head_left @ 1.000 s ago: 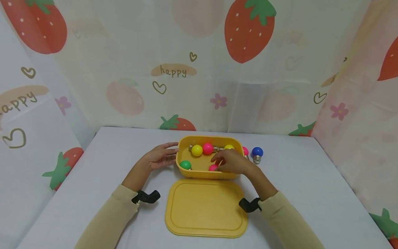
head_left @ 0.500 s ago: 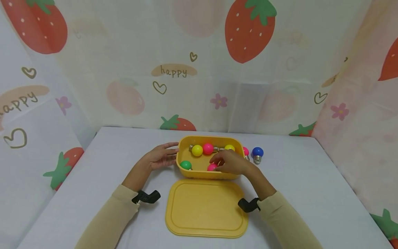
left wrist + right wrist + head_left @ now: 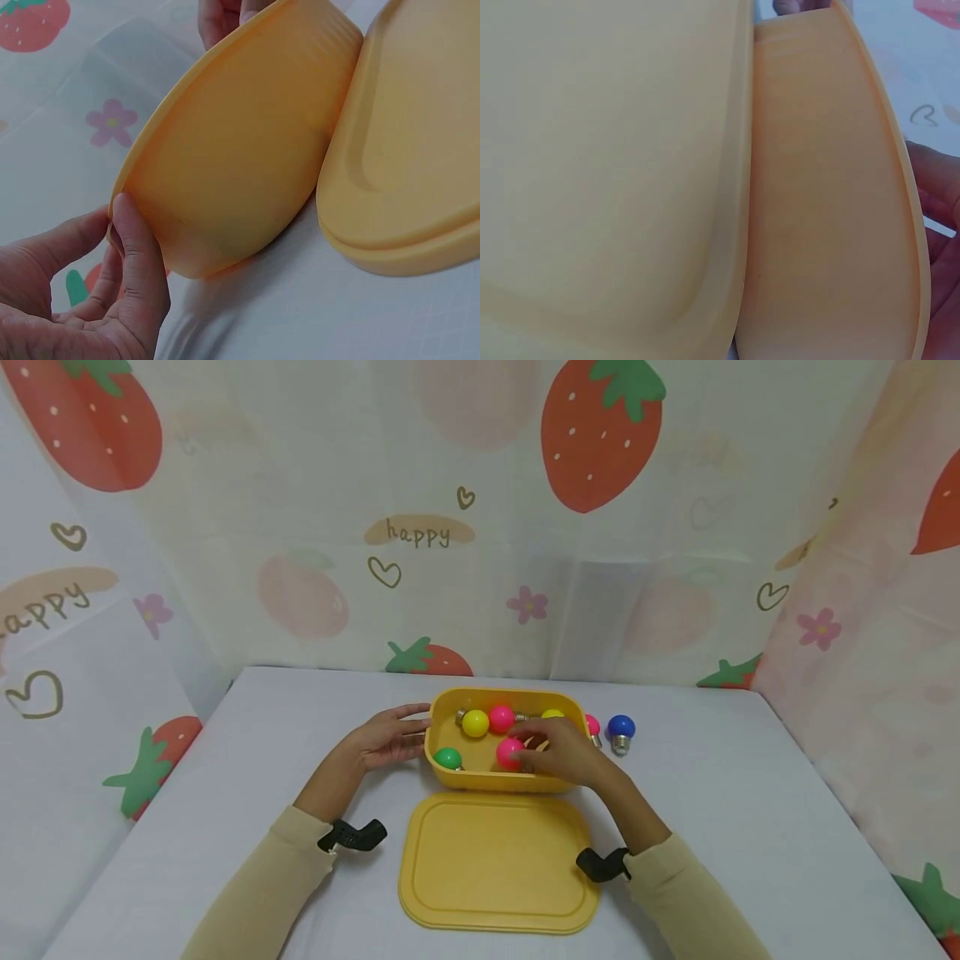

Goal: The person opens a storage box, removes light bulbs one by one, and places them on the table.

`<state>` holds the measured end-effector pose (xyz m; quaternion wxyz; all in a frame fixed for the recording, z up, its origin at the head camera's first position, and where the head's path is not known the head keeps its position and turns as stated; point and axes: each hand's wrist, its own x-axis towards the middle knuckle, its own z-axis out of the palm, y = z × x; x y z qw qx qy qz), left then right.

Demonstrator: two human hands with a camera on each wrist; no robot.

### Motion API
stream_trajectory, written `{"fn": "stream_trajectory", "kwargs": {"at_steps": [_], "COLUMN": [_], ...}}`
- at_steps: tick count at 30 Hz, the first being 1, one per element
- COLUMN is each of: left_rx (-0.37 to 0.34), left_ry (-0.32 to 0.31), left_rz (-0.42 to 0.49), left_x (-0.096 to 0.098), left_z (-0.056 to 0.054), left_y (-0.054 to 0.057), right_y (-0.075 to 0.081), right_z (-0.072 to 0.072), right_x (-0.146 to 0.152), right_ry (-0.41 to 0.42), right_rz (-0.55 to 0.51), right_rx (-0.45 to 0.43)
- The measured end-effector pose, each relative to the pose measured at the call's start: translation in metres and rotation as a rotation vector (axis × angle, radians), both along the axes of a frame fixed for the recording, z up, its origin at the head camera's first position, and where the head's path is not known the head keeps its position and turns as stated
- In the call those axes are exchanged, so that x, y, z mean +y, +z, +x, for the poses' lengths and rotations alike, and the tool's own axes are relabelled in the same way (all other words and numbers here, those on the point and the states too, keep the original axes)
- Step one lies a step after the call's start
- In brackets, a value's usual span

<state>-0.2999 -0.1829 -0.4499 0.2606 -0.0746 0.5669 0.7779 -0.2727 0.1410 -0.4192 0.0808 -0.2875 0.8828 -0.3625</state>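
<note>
My right hand (image 3: 561,752) pinches a pink light bulb (image 3: 510,754) inside a yellow plastic box (image 3: 480,782), near its front wall. My left hand (image 3: 390,739) rests its extended fingers and thumb against the outside of the box's left end; in the left wrist view the thumb (image 3: 135,240) lies along the wall up to the rim. A yellow bulb (image 3: 476,723), another pink bulb (image 3: 501,719) and a green bulb (image 3: 448,758) lie in the box. One more yellow bulb (image 3: 552,714) is partly covered by my right hand.
The yellow lid (image 3: 498,860) lies flat in front of the box, close to its front wall. To the right of the box, a blue bulb (image 3: 621,727) and a pink bulb (image 3: 592,725), partly hidden, lie on the white table (image 3: 735,793). A strawberry-print curtain (image 3: 480,585) hangs behind.
My right hand has brought the pink bulb slightly up and away from the front wall, so more of it shows. The left hand stays at the box's left end.
</note>
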Motion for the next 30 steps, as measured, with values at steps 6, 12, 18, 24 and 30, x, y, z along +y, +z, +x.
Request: {"fn": "stream_trajectory", "kwargs": {"at_steps": [6, 12, 18, 24, 30], "left_rx": [-0.005, -0.003, 0.0, 0.007, 0.008], "left_ry": [0.001, 0.005, 0.006, 0.002, -0.003], "left_rz": [-0.002, -0.005, -0.011, -0.012, -0.017], "left_x": [0.0, 0.0, 0.001, 0.0, 0.0], "left_z": [0.0, 0.0, -0.001, -0.001, -0.001], "left_y": [0.0, 0.0, -0.002, -0.002, -0.001], "right_y": [0.001, 0.002, 0.004, 0.01, 0.015], "right_z": [0.004, 0.006, 0.007, 0.006, 0.004], "right_x": [0.006, 0.012, 0.017, 0.024, 0.033], "right_ry": [-0.067, -0.12, -0.134, -0.164, -0.194], "right_rz": [-0.044, -0.085, -0.127, -0.157, -0.196], "right_rx": [0.055, 0.087, 0.11, 0.107, 0.082]}}
